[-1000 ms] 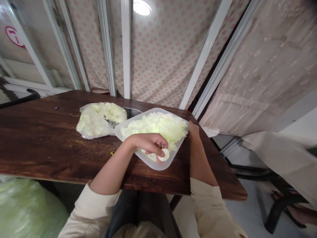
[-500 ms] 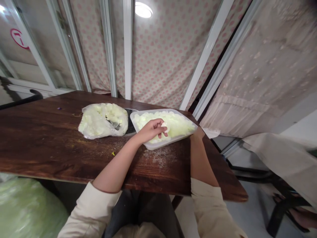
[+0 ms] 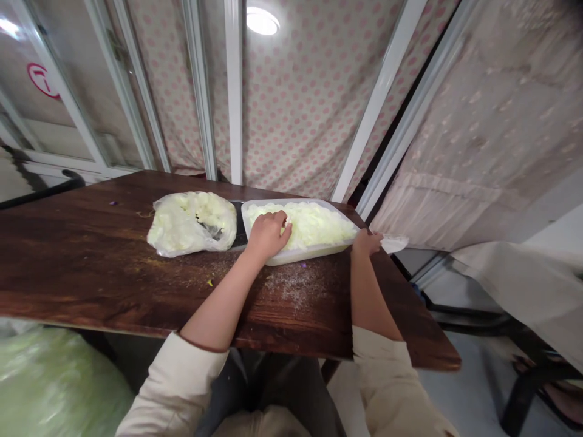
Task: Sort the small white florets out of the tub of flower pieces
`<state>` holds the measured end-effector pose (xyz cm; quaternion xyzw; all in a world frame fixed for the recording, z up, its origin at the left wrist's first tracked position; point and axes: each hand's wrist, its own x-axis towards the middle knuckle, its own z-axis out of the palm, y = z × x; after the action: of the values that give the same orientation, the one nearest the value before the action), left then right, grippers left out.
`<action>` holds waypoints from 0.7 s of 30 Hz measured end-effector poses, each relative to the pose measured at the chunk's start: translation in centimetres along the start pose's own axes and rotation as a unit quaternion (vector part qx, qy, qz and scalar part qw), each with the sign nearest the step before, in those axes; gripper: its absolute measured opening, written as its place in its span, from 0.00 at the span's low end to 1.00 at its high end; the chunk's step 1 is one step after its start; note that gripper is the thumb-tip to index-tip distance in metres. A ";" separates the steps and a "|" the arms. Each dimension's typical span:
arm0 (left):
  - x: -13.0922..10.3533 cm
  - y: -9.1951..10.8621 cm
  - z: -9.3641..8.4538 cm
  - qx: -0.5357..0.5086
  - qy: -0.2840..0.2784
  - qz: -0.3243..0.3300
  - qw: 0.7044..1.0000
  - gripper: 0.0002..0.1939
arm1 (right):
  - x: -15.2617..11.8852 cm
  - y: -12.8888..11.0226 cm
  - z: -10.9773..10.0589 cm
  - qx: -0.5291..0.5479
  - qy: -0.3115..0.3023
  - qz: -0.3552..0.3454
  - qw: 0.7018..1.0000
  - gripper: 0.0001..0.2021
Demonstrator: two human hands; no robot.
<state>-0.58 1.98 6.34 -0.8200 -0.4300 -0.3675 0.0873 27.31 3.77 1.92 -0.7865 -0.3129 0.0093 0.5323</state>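
A white plastic tray full of small, pale yellow-green pieces sits toward the right of the table. My left hand is over the tray's left part, fingers curled and pinched. Between its fingertips a small pale piece barely shows. At the tray's right corner is my right hand, its fingers bent and closed; what they hold, if anything, is hidden. Just beyond those fingers lies some white plastic sheeting. To the left, a clear plastic bag of similar pale pieces rests, torn open on top.
The dark wooden table carries white grains and small yellow and purple scraps. Below its left edge bulges a large greenish bag. Glass panels with a dotted curtain stand behind. At right is a black-framed chair.
My left hand has moved left and down onto the pieces in the tray. More of my right hand's fingers show at the corner. A purple scrap now shows before the tray.
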 end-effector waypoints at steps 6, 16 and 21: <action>0.0 -0.7 0.1 -0.023 0.076 0.002 0.997 0.10 | -0.4 -1.4 -0.2 -0.048 -0.034 -0.017 0.998 0.20; 0.5 -0.1 0.3 -0.422 0.034 -0.092 0.901 0.08 | -0.7 -1.4 -1.5 -0.050 0.038 0.014 0.998 0.14; 0.3 -0.2 0.5 -0.404 0.010 -0.094 0.910 0.08 | -2.3 -3.9 -2.2 -0.076 0.133 -0.126 0.980 0.12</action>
<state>-0.31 2.54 6.15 -0.7372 -0.3188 -0.5247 -0.2820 24.30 1.69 5.42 -0.7728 -0.3359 -0.1865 0.5052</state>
